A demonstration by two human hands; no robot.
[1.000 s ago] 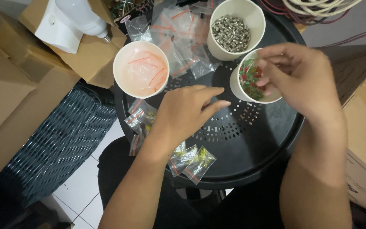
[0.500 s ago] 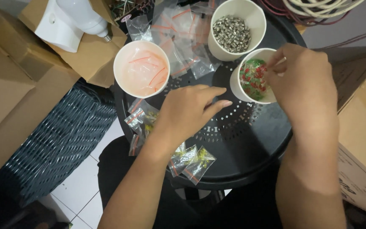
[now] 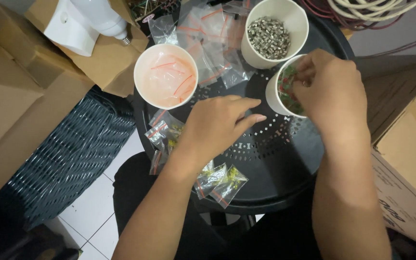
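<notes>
On a round black perforated table (image 3: 266,159) stand three white paper cups. My right hand (image 3: 331,94) reaches into the cup of small red and green parts (image 3: 285,94), fingertips pinched together inside it; what they hold is hidden. My left hand (image 3: 217,123) hovers palm down over the table's middle, fingers loosely curled and pointing toward that cup, holding nothing visible. The cup of small clear bags (image 3: 166,76) stands at the left. A cup of small silver metal parts (image 3: 271,33) stands behind.
Several filled small zip bags (image 3: 217,179) lie near the table's front edge and at its left (image 3: 162,134). Empty clear bags (image 3: 213,33) lie at the back. Cardboard boxes (image 3: 10,96) and a dark woven basket (image 3: 68,154) stand left; another box (image 3: 410,159) is right.
My right hand has moved up and left, deeper into the cup of red and green parts. My left hand has stayed nearly still.
</notes>
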